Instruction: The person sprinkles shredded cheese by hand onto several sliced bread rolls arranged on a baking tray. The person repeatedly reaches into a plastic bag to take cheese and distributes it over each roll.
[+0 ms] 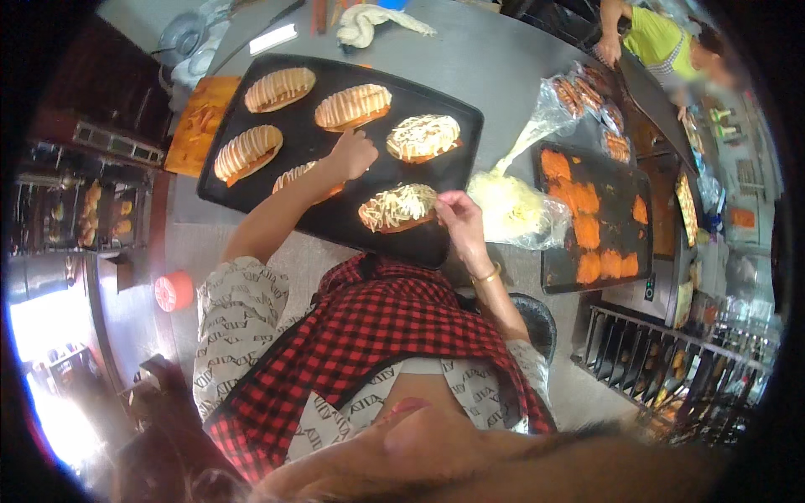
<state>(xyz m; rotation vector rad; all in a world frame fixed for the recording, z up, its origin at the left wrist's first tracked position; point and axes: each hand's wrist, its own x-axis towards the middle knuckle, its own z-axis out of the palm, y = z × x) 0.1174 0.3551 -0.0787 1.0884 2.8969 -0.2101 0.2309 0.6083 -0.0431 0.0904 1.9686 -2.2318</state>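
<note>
A black baking tray (302, 148) lies before me, bearing several long filled buns striped with a pale sauce. My left hand (353, 155) hovers over the middle of it with curled fingers, just below a striped bun (353, 107); whether it holds anything is hidden. My right hand (462, 220) is at the right end of a bun topped with pale shreds (399, 207), its thumb and fingertips close together; I cannot tell if shreds are between them. Another shred-topped bun (424, 137) lies above that one. An opened plastic bag of pale shreds (519, 214) lies right of my right hand.
A second dark tray (607, 236) with orange pieces stands at the right, near bagged buns (582, 94). A wooden board (201, 122) is at the left, a cloth (377, 24) at the back. A person (660, 47) holds a dark tray at the upper right.
</note>
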